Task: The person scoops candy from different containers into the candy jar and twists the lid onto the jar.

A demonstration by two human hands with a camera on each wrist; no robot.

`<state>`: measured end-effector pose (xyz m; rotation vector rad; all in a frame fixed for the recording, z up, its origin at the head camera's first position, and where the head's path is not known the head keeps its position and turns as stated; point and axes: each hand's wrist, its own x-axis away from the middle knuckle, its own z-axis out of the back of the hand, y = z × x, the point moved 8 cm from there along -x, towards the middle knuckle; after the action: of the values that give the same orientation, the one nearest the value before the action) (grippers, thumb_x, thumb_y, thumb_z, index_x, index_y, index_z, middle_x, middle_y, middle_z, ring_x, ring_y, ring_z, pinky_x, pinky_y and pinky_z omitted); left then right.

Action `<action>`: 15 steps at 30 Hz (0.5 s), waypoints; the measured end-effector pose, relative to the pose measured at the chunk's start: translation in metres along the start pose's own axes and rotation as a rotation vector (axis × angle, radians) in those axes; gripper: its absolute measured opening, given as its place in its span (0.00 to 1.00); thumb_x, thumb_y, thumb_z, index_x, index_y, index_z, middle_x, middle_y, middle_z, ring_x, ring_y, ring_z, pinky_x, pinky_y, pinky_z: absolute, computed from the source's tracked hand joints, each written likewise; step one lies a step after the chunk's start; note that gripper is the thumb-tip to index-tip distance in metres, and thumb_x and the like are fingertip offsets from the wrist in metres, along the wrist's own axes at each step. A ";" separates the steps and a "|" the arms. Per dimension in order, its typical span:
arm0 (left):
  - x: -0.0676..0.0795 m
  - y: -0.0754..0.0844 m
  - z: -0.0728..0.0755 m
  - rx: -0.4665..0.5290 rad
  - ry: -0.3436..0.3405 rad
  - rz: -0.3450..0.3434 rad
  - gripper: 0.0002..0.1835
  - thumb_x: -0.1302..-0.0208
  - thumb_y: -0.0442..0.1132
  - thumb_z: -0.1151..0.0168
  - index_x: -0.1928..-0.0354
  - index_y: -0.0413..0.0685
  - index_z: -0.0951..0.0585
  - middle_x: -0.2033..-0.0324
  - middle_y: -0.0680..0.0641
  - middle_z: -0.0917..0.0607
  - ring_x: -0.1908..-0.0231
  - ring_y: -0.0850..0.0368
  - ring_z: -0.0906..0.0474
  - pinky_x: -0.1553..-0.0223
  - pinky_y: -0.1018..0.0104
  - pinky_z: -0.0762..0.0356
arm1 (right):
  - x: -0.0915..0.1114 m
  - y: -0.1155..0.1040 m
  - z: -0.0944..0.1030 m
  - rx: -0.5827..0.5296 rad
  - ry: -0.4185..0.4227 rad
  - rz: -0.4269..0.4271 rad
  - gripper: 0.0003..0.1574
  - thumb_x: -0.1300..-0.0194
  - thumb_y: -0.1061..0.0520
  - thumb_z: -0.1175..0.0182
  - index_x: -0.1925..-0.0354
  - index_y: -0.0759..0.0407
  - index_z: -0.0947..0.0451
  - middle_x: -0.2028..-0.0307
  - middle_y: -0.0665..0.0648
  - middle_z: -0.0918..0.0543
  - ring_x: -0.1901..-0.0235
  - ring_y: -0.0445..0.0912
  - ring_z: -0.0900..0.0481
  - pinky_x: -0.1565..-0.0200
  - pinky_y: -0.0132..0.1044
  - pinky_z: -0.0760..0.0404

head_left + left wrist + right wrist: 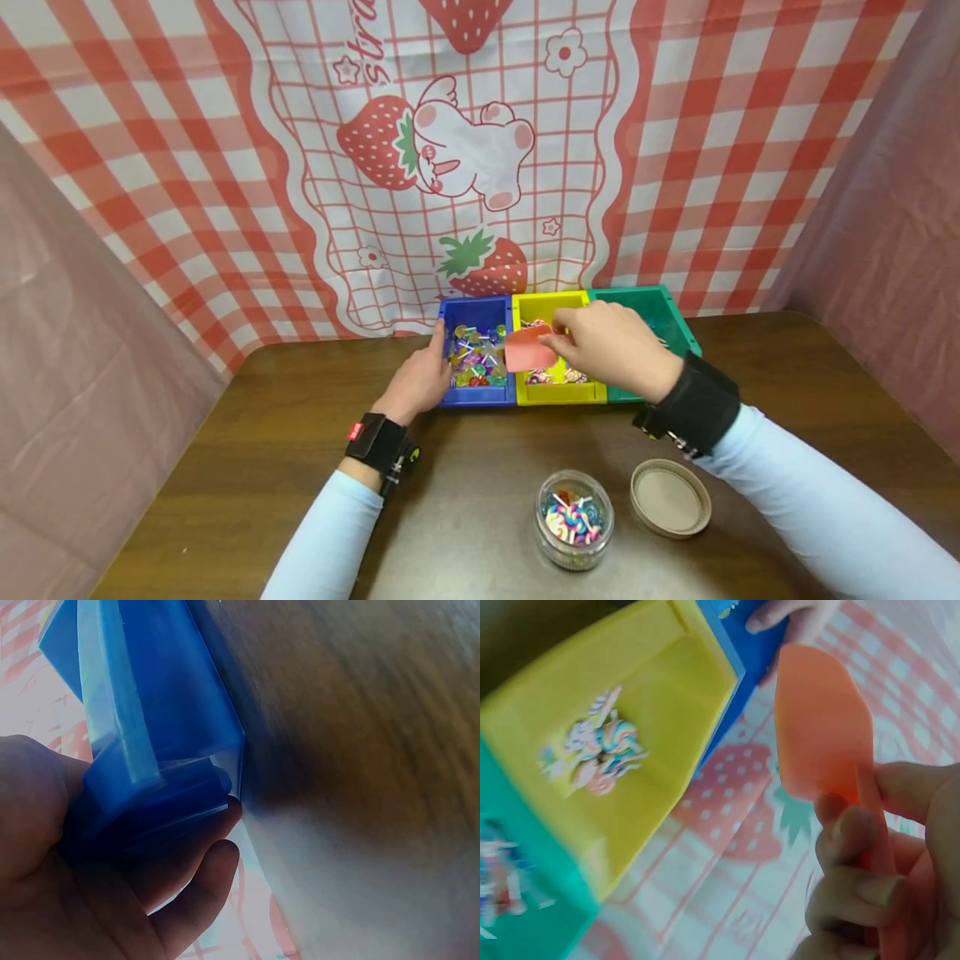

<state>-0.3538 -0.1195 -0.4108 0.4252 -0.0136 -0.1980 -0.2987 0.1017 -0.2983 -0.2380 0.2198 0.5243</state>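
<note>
My right hand (pixel 611 346) grips the handle of a coral-pink scoop (pixel 531 348), its fingers curled round it. The scoop hangs above the yellow bin (pixel 561 395), close to the wall shared with the blue bin. In the right wrist view the visible face of the scoop (pixel 823 724) carries nothing. My left hand (pixel 420 379) holds the left side of the blue bin (pixel 476 397), with fingers bent about its outer wall (pixel 161 690) in the left wrist view. Lollipop-shaped pieces (pixel 480 354) lie in the blue bin, and swirled candy pieces (pixel 604 746) in the yellow one.
To the right, a green bin (pixel 678 321) adjoins the yellow one and holds more small pieces. Nearer me stands an uncovered clear jar (pixel 573 521) with mixed candy pieces inside. A round lid (pixel 670 498) lies beside it on the wooden table (pixel 315 417). A checked cloth (pixel 705 150) hangs behind.
</note>
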 end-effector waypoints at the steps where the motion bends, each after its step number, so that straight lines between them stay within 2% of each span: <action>1: 0.000 0.000 0.000 0.001 -0.003 0.003 0.39 0.27 0.38 0.53 0.20 0.44 0.58 0.62 0.40 0.17 0.70 0.51 0.23 0.65 0.54 0.26 | -0.008 -0.008 -0.002 0.025 0.004 0.015 0.17 0.34 0.45 0.34 0.71 0.56 0.22 0.84 0.49 0.30 0.83 0.45 0.31 0.78 0.36 0.30; 5: 0.000 -0.002 -0.001 0.011 -0.017 0.018 0.40 0.27 0.38 0.53 0.20 0.45 0.59 0.60 0.39 0.17 0.70 0.51 0.23 0.65 0.55 0.26 | -0.036 -0.037 -0.014 0.172 0.017 0.114 0.19 0.35 0.44 0.34 0.74 0.56 0.22 0.85 0.50 0.31 0.83 0.46 0.30 0.78 0.36 0.29; 8: -0.001 -0.002 -0.001 0.019 -0.023 0.025 0.40 0.26 0.38 0.52 0.20 0.46 0.59 0.60 0.39 0.17 0.71 0.51 0.24 0.65 0.55 0.26 | -0.050 -0.053 -0.025 0.268 0.028 0.176 0.17 0.36 0.46 0.33 0.71 0.58 0.18 0.85 0.51 0.29 0.83 0.47 0.26 0.79 0.37 0.25; 15: -0.003 -0.003 -0.002 0.030 -0.038 0.027 0.40 0.26 0.38 0.53 0.20 0.46 0.60 0.72 0.44 0.22 0.76 0.52 0.26 0.71 0.58 0.30 | -0.067 -0.074 -0.044 0.391 -0.002 0.256 0.25 0.54 0.42 0.20 0.66 0.59 0.12 0.80 0.53 0.21 0.80 0.49 0.21 0.75 0.41 0.18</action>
<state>-0.3575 -0.1207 -0.4142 0.4507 -0.0594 -0.1792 -0.3239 -0.0037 -0.3095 0.1743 0.3476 0.7220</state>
